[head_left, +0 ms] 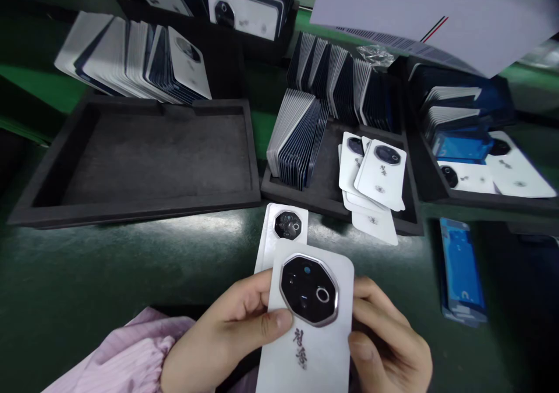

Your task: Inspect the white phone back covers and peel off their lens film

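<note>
A white phone back cover [323,346] with a dark octagonal camera block is held up close in front of me; its lower end runs out of view. My left hand [231,329] grips its left edge, thumb on the front face below the camera block. Along the right edge, my right hand [388,335] closes on the cover with thumb and curled fingers. Just behind it, partly hidden, another white cover [269,230] of the same look lies on the green table.
A bare black tray [174,201] stands at left. A middle tray [334,206] bears rows of upright covers [297,137] and a loose white pile [382,174]. At right are another loaded tray [480,202] and blue film pieces [463,271]. A white sheet [428,9] overhangs the back.
</note>
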`<state>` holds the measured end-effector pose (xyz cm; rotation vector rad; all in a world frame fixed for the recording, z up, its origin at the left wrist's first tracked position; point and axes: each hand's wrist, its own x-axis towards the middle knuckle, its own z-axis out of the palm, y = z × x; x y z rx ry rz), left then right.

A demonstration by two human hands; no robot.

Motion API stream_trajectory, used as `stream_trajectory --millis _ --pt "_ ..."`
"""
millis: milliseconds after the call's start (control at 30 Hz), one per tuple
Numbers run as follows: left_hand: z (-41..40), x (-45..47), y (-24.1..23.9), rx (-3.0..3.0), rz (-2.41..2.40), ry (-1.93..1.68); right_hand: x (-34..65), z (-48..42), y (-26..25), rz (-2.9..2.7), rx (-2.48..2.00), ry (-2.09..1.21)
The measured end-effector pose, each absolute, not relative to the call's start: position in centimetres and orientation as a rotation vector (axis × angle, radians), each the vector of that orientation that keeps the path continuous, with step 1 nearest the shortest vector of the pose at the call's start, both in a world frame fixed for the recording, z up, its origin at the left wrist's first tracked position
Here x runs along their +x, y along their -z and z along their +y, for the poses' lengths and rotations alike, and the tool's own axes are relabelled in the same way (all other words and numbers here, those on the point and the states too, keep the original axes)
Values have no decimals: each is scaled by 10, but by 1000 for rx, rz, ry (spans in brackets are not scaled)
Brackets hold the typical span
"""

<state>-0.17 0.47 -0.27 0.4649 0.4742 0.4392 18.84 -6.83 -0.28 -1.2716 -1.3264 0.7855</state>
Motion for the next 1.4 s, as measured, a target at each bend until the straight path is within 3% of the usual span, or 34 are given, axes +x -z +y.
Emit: stream_trajectory --millis 933,1400 --pt "7 -11 7 141 490 -314 200 -67 10 -932 -1448 -1181" --pt "2 -10 8 283 470 -317 191 -65 5 -806 -1476 -1125"
